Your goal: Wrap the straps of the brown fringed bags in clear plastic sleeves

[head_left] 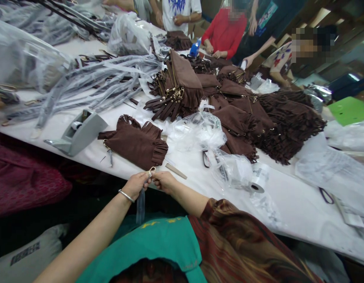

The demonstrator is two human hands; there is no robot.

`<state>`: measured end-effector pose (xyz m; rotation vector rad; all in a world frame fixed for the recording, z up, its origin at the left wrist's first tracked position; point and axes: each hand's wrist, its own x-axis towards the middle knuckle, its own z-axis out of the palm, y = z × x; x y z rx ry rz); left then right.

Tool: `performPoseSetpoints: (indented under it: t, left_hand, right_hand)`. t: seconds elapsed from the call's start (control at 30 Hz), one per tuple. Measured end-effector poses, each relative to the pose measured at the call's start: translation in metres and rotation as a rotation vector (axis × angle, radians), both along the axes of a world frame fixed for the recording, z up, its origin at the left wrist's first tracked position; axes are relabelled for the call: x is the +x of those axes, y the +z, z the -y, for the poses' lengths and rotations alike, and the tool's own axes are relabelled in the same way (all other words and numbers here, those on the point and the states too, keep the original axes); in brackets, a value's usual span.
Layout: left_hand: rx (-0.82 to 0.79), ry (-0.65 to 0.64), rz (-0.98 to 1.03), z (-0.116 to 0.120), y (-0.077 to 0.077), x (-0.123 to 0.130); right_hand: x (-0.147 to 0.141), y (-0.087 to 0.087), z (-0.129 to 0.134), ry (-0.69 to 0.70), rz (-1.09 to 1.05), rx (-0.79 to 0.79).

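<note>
My left hand (137,184) is closed on a strap (140,206) wrapped in clear plastic, whose length hangs down below the fingers. At its upper end a gold-coloured clasp (153,169) sticks up between my two hands. My right hand (164,182) pinches the strap's end just beside the clasp; the exact spot is hidden by the fingers. Just beyond my hands, a brown fringed pouch (135,145) lies flat on the white table (199,177). A small wrapped piece hangs from the zip end at its left.
A grey tape dispenser (77,133) stands left of the pouch. Brown fringed bags (184,78) pile up behind it, with plastic-wrapped straps (90,84) to the left. Crumpled clear plastic (196,131) and a white roll (260,178) lie to the right. Several people stand across the table.
</note>
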<state>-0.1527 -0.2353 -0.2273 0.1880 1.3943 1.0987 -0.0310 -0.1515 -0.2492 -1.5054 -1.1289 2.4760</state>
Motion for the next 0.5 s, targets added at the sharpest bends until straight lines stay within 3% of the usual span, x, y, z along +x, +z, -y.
performPoseSetpoints:
  t: [0.1,0.33,0.43,0.5]
  left_hand:
    - [0.001,0.039,0.085,-0.001,-0.001,0.0]
    - [0.011,0.112,0.456,-0.004,-0.001,-0.002]
    - [-0.003,0.093,0.347,-0.006,0.003,0.005]
    - [-0.044,0.019,0.113,-0.007,0.006,0.007]
  right_hand:
    - [-0.01,0.002,0.001,-0.107,-0.102,-0.271]
    - [-0.009,0.01,0.0,-0.17,-0.252,-0.381]
    - [-0.011,0.006,-0.003,-0.131,-0.208,-0.385]
    - [-0.013,0.005,-0.005,-0.073,-0.15,-0.364]
